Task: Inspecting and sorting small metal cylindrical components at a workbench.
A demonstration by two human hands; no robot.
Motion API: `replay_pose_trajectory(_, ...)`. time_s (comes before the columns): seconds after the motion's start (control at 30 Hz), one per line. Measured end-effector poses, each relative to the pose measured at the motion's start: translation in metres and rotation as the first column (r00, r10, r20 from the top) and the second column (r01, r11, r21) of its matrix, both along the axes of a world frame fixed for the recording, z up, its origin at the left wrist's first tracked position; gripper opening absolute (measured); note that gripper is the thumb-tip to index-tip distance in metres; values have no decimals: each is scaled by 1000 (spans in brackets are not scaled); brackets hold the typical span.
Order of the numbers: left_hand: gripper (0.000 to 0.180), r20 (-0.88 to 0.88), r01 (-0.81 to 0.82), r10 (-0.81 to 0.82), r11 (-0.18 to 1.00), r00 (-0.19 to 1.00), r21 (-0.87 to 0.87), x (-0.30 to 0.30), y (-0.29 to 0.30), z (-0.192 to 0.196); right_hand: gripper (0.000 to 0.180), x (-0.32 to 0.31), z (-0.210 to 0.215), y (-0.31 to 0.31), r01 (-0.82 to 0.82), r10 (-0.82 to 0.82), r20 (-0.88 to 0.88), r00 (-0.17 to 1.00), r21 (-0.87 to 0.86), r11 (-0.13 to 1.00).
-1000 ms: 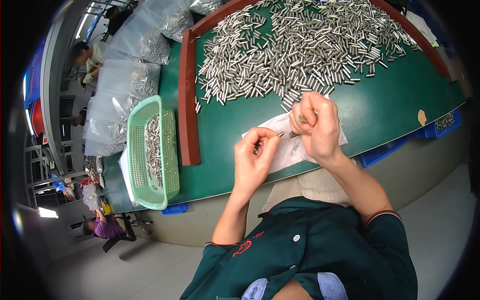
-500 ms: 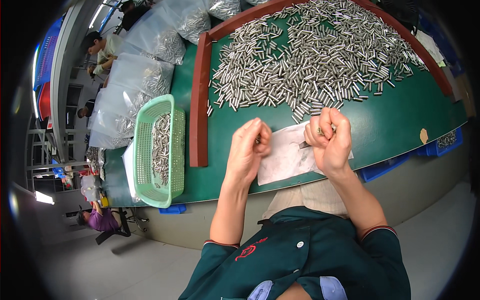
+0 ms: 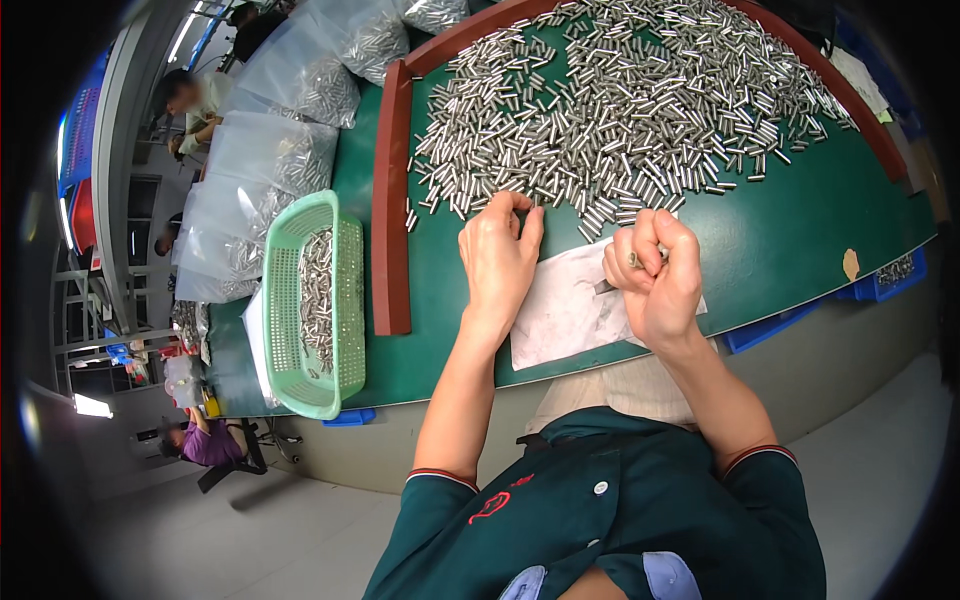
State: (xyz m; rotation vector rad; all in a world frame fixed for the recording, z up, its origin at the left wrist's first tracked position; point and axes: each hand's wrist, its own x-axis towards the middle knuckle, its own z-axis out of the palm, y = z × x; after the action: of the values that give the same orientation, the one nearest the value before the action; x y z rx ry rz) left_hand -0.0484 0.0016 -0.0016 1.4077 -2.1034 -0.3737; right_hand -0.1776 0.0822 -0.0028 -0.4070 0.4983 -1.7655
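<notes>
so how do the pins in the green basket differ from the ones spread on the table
The pins in the green basket lie packed in a narrow strip inside the basket; the pins on the table spread loose in a wide heap inside the red-brown rim. The left hand reaches the heap's edge; neither hand touches the basket. Both are small silvery metal cylinders.

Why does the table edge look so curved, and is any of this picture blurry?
Head view: the fisheye lens bends the brown wooden rail and the green table's front edge, with black corners. The hands and the shiny metal pins look sharp and evenly lit; only a distant person's face is blurred.
</notes>
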Motion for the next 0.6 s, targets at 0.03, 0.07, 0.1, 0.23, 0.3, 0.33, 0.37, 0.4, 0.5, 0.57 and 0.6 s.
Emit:
replay_pose_trajectory(0.03,8,-16,21,-20,1000,1000,9,1,3,2,36,0,0,0,6,-6,4,1000,10,1000)
replay_pose_trajectory(0.07,8,-33,41,-41,999,999,18,1,7,4,35,-1,-3,0,-2,2,12,1000,-12,1000)
replay_pose_trajectory(0.1,8,-62,33,-29,997,998,66,0,13,7,35,-2,-4,-1,-2,2,14,1000,-7,1000)
replay_pose_trajectory(0.23,9,-16,-10,11,997,1000,75,-2,23,8,34,-3,-2,-2,-5,5,-12,1000,-5,1000)
replay_pose_trajectory(0.3,8,2,70,-71,994,997,85,-2,18,6,33,-2,-2,-1,-4,4,0,1000,-4,1000)
replay_pose_trajectory(0.33,7,40,107,-112,989,993,103,-3,18,10,33,-2,-2,-1,-4,4,1,1000,-5,1000)
replay_pose_trajectory(0.37,7,41,107,-111,989,993,102,-3,17,12,32,-2,-2,0,-3,3,0,1000,4,1000)
replay_pose_trajectory(0.4,6,46,128,-134,985,990,114,-2,17,13,31,-2,-2,0,-3,3,-1,1000,12,1000)
replay_pose_trajectory(0.5,7,-34,171,-168,974,985,146,2,14,14,31,-1,-2,0,-8,8,0,1000,-5,1000)
replay_pose_trajectory(0.57,9,17,144,-149,975,989,171,6,13,20,31,-2,-2,0,-9,9,-10,1000,-5,1000)
replay_pose_trajectory(0.6,9,47,157,-168,972,985,172,9,13,20,31,-2,-2,1,-10,10,-6,1000,-4,1000)
